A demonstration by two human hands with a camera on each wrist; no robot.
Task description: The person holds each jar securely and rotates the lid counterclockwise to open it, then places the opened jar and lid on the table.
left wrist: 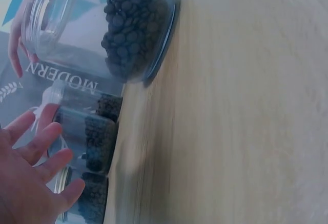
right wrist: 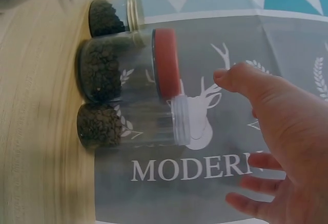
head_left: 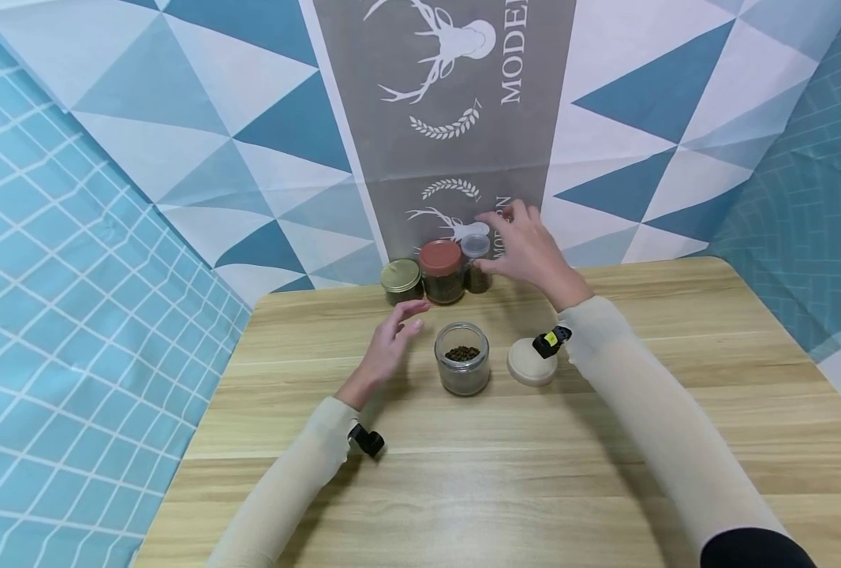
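An uncapped glass jar [head_left: 462,372] partly filled with small dark brown pieces stands near the table's middle. Just left of it my left hand [head_left: 386,347] hovers with fingers spread, holding nothing. Its wrist view shows the same glass jar [left wrist: 97,26] close by. At the back, my right hand [head_left: 532,248] is spread beside a slim jar with a clear lid [head_left: 476,264]; in the right wrist view a gap shows between that hand [right wrist: 287,137] and the slim jar [right wrist: 148,124]. To the right of the uncapped jar lies a round pale lid [head_left: 532,363], partly hidden by the wrist camera.
Along the back edge, next to the slim jar, stand a red-lidded jar [head_left: 442,272] and a shorter jar with a gold-coloured lid [head_left: 401,282]. Both contain dark pieces. A patterned backdrop [head_left: 463,158] rises right behind them. The wooden table [head_left: 463,489] extends forward.
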